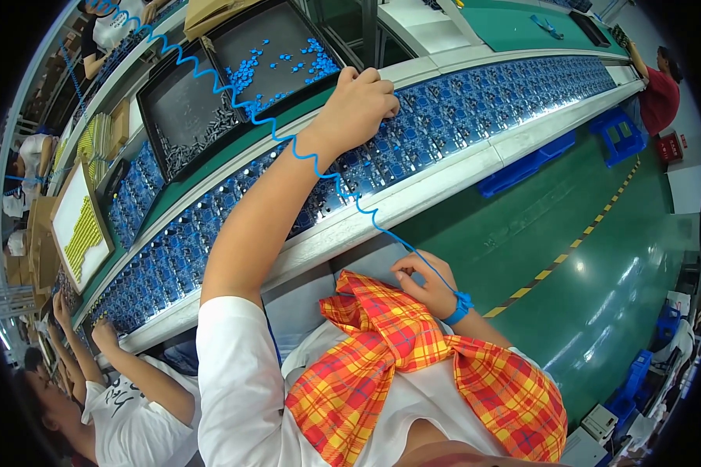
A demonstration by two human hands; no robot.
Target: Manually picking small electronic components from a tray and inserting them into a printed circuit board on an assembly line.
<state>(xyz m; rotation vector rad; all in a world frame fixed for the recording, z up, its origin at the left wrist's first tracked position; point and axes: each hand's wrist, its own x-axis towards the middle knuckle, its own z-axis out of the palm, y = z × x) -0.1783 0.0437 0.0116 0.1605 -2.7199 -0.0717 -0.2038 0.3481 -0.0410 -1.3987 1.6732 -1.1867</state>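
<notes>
My left hand [357,109] reaches over a long row of blue circuit boards [459,109] on the line. Its fingers are curled down close to the boards, and whatever they pinch is hidden. Back in front of my chest, beside the checked bow, is my right hand [424,280]. Its fingers are bent inward, and I cannot see what is in them, if anything. A blue wrist strap [459,308] circles that wrist, and its coiled blue cord [319,167] crosses over my left forearm. Beyond the boards a black tray [288,82] holds small blue round components.
Next to it stands another black tray [152,101] with small dark parts. A white board with yellow parts [82,233] lies at left. Co-workers sit at the lower left [125,397] and far right [662,97]. Blue plastic stools [619,136] stand on the green floor.
</notes>
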